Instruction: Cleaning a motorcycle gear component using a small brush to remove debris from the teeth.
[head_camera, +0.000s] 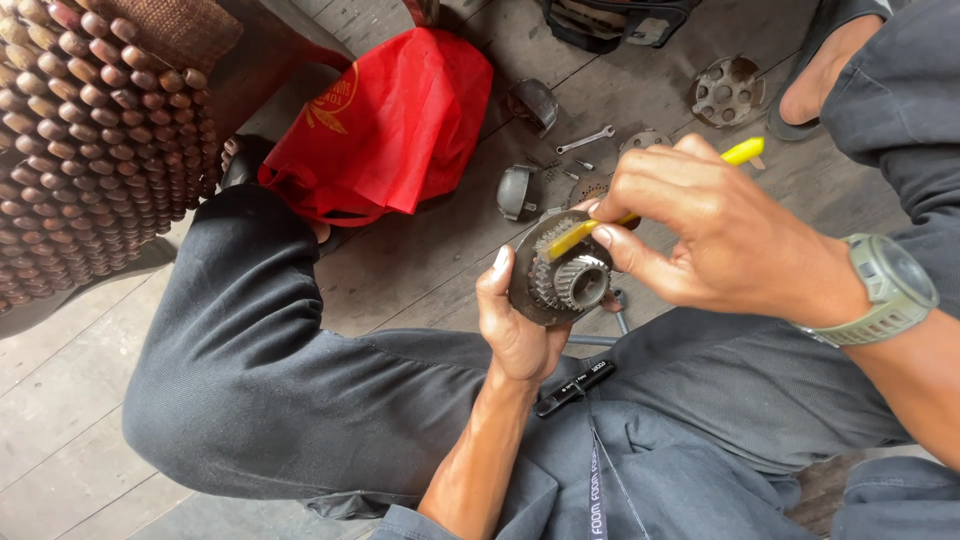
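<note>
From the head camera, looking down over the person's lap, the left hand (515, 325) cups a round metal gear assembly (562, 270) from below and from its left side, thumb up along the rim, so the toothed face tilts up toward the camera and stays steady for work on it. That part sits in mid-air just above the knees, near the centre of the view; its disc is roughly upright and slightly tipped back, with the central toothed hub pointing toward the viewer and a little to the right. The right hand (715, 235) comes in from the right, wearing a grey-green wristwatch (885, 290), and pinches a slim yellow tool (745, 152) between thumb and fingertips, closed firmly around it. The tool's long axis runs from far right down to near left; its lower end rests on the upper face of the gear assembly, while its upper end sticks out past the knuckles. The low grip seems to give fine control at the working end. On the wooden floor (420, 270) beyond lie a red bag (390, 120), a small wrench (585, 139), two dark curved metal pieces (515, 190) and a perforated round plate (727, 92). A beaded seat cover (90, 130) fills the far left.
</note>
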